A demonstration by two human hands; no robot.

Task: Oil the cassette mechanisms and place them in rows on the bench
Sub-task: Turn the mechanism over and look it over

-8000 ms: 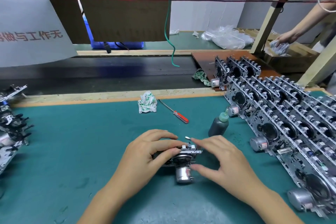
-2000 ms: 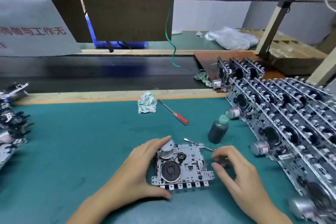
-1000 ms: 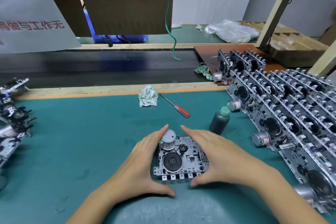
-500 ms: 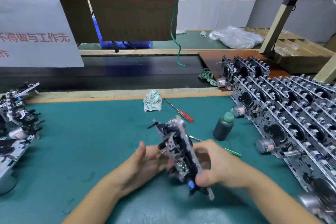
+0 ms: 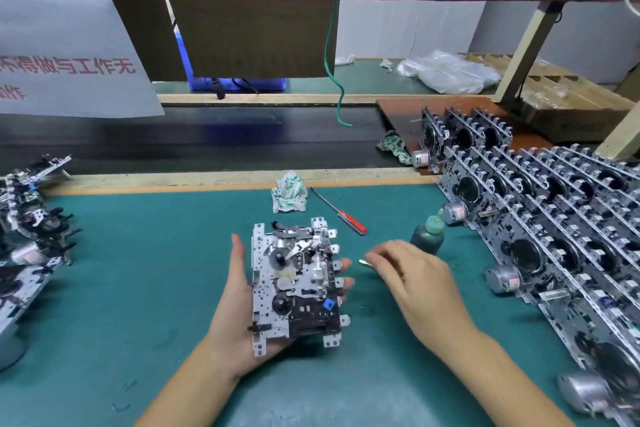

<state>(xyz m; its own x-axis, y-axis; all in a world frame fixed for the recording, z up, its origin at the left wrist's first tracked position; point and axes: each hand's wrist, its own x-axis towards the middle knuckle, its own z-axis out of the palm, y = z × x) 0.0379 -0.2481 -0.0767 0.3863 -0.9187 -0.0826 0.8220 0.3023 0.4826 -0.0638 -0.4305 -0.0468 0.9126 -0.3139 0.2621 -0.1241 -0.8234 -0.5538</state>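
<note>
My left hand [image 5: 232, 333] lies palm up and holds a cassette mechanism [image 5: 294, 281] flat above the green mat [image 5: 138, 270], gear and lever side facing up. My right hand [image 5: 422, 288] hovers just right of it, fingers curled down over a thin oiling stick [image 5: 363, 262]. Only the stick's tip shows, so I cannot tell whether it is gripped. A dark oil bottle [image 5: 427, 236] with a green cap stands just behind that hand. Rows of upright mechanisms [image 5: 554, 236] fill the right side of the bench.
A pile of loose mechanisms [image 5: 27, 236] sits at the left edge. A red-handled screwdriver [image 5: 346, 217] and a crumpled rag [image 5: 289, 192] lie behind the work spot. A dark conveyor belt [image 5: 207, 139] runs beyond the bench's wooden edge.
The mechanism was flipped from lying on the mat, through on-edge in both hands, to flat in my left palm. My right hand let go and moved right over the stick.
</note>
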